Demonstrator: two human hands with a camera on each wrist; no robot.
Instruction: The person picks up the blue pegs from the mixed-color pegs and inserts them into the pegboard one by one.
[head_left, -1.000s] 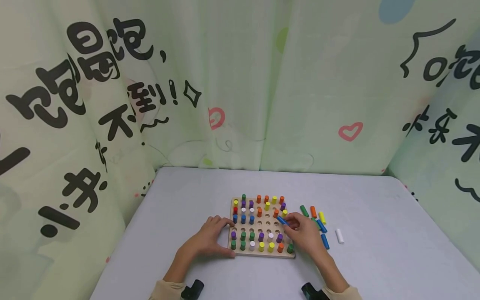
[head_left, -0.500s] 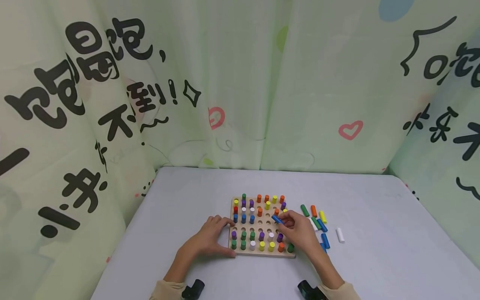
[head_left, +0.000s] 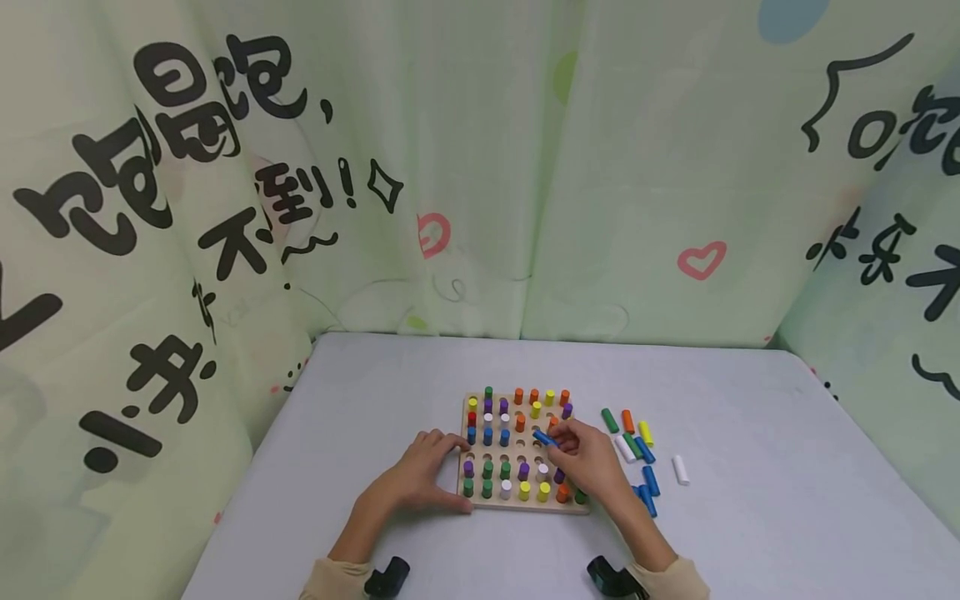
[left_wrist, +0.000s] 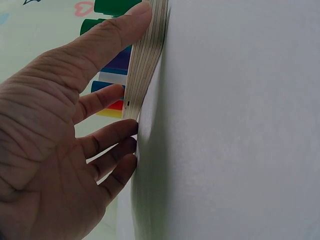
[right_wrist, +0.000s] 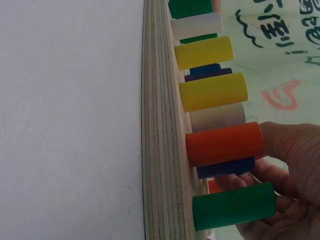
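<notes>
Seen from my remote seat, at the lower centre of the frame: my right hand (head_left: 588, 458) pinches a blue peg (head_left: 543, 437) by its right end, tilted above the board (head_left: 517, 508). My left hand (head_left: 420, 475), fingers relaxed, rests against the board's left edge. I judge the peg light, stiff and slightly slippery, best gripped near one end, leaving the other free.

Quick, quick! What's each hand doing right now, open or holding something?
Left hand: open, touching the edge of the wooden pegboard.
Right hand: closed, pinching a blue peg.
</notes>
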